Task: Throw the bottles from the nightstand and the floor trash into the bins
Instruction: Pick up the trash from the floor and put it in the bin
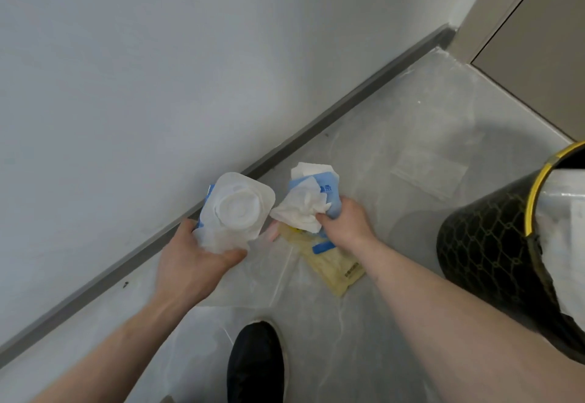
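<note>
L hand: grip was clenched round a white plastic cup lid w/ some thin white wrapping bunched under it; thumb at the near edge, fingers hidden beneath. A bit of blue packaging showed at the lid's far-left edge.
R hand: grip was grasping a crumpled white tissue together w/ a blue wrapper; both held up off the floor, just R of the lid, nearly touching it.
Yellow wrapper: lay flat on the floor directly under the R hand, w/ a blue label patch on it; not held.
Bin: black w/ a gold lattice pattern, yellow rim, clear/white liner folded over the edge; stood on the floor at R, near the R forearm, partly cut off by the frame edge. Contents couldn't be told.
Trash location: all held pieces were above the floor near the wall, L of the bin, not in it.
Wall: pale grey, w/ a dark grey skirting running diagonally.
Shoe: black, at bottom centre on the floor.
Door: beige panel, top R corner.
</note>
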### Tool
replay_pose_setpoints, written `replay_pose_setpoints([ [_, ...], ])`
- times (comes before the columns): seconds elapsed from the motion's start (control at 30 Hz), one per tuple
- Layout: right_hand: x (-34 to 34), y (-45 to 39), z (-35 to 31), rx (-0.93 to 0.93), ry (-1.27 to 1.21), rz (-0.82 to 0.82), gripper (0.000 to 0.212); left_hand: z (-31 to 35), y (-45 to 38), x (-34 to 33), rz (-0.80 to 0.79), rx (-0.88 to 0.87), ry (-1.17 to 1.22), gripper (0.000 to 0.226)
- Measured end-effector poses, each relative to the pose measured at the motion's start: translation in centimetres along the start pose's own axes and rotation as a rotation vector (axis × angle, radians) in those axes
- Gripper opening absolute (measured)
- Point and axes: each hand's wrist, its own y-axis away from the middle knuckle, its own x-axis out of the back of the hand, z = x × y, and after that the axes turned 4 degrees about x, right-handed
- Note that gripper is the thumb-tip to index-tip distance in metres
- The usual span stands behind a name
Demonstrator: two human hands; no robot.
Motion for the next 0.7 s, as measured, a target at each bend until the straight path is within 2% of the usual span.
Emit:
replay_pose_setpoints([
  [0.1,0.8,0.8,1.0,-0.033,-0.032,0.063,0.022,-0.3,0.6,-0.3,-0.098,-0.03,-0.043,0.063],
  [0.2,2.1,1.8,2.5,-0.101,-0.093,0.171,0.016,-0.3,1.1,-1.0,-0.192,-0.129,-0.222,0.066],
  [0.27,3.3,2.6,3.7,-0.16,-0.139,0.253,0.021,0.1,1.3,-1.9,-0.23,-0.233,-0.372,0.062],
  [0.37,4.6,3.6,5.3,-0.238,-0.224,0.344,0.03,0.7,1.0,-3.7,-0.285,-0.324,-0.421,0.056],
  [0.43,5.0,4.0,5.8,-0.249,-0.292,0.362,0.027,1.0,0.0,-5.1,-0.33,-0.376,-0.445,0.059],
  [0.57,4.7,4.3,5.8,-0.211,-0.314,0.312,0.02,1.5,-2.1,-7.4,-0.361,-0.429,-0.478,0.084],
  [0.7,3.5,4.2,5.4,-0.191,-0.38,0.359,0.023,2.3,-3.1,-8.9,-0.305,-0.405,-0.497,0.085],
])
